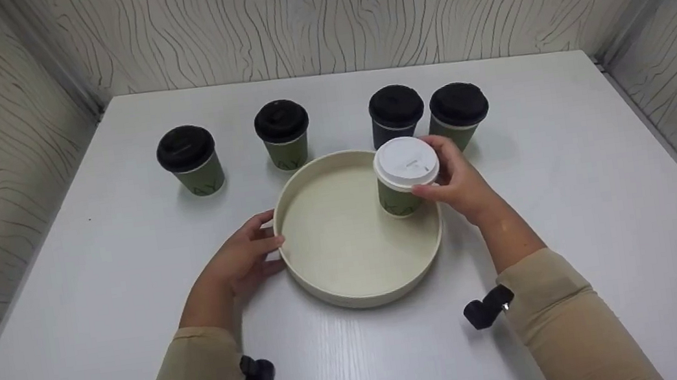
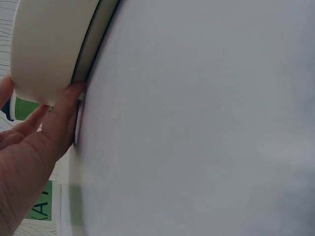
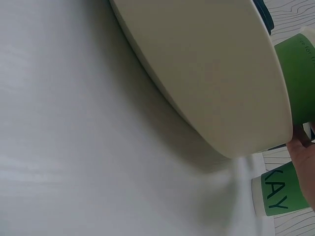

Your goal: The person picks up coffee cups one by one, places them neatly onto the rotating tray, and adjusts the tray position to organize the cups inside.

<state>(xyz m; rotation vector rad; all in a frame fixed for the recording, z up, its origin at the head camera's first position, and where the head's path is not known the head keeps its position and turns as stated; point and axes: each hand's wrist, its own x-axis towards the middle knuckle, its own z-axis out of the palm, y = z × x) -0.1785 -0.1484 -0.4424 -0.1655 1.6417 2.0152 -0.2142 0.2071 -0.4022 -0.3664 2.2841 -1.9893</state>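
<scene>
A round cream tray [image 1: 344, 235] with a raised wall lies in the middle of the white table. My left hand [image 1: 249, 254] holds its left side, thumb at the rim and fingers along the outer wall [image 2: 49, 54]. With my right hand [image 1: 458, 182] I grip a green paper cup [image 1: 397, 198] that has a white lid [image 1: 405, 161]. This cup is upright, over the inside of the tray near its right wall. In the right wrist view the tray wall [image 3: 211, 69] covers part of the green cup [image 3: 299, 73].
Behind the tray stand black-lidded cups: a green one [image 1: 199, 177] at far left, another green one [image 1: 288, 153], a dark blue one [image 1: 393, 134], and a green one [image 1: 452, 134] close beside it. Wood-patterned panels [image 1: 316, 16] enclose the table.
</scene>
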